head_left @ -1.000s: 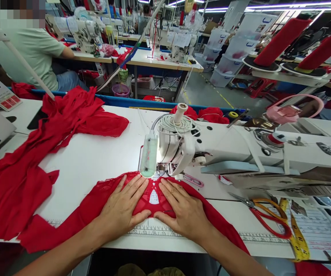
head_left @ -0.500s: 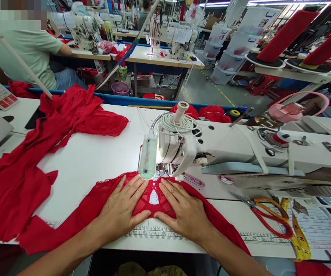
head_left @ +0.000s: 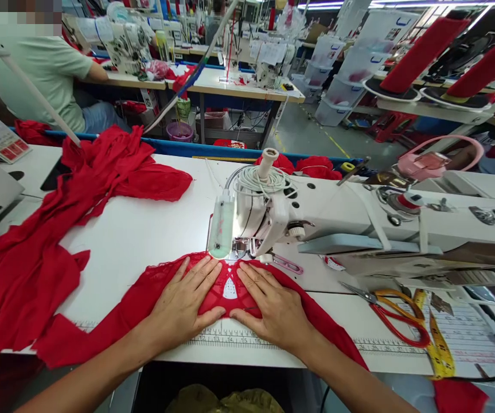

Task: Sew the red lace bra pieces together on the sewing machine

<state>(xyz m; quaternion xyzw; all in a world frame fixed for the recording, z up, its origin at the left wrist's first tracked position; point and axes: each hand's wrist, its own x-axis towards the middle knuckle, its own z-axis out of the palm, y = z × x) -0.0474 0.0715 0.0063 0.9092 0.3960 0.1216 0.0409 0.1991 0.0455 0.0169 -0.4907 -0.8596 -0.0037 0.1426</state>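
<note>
A red lace-edged garment (head_left: pixel 137 301) lies spread on the white table in front of the sewing machine (head_left: pixel 268 201). My left hand (head_left: pixel 189 301) rests flat on its left part, fingers stretched toward the needle area. Opposite it, my right hand (head_left: pixel 273 304) presses flat on the right part, fingers also extended. Between the two hands a small teardrop opening in the cloth shows white beneath. The garment's far edge lies close to the presser foot (head_left: pixel 241 249), partly hidden by the pale green lamp (head_left: pixel 221 226).
A heap of red fabric (head_left: pixel 96 178) covers the table's left side. Orange-and-red handled scissors (head_left: pixel 396 312), a yellow tape measure (head_left: pixel 439 344) and a written sheet lie at right. A pink tool (head_left: pixel 288 263) sits beside the machine. A co-worker (head_left: pixel 36 80) sits at far left.
Both hands stay flat on the red garment, in the same place on it. The view has shifted slightly; nothing on the table has visibly moved.
</note>
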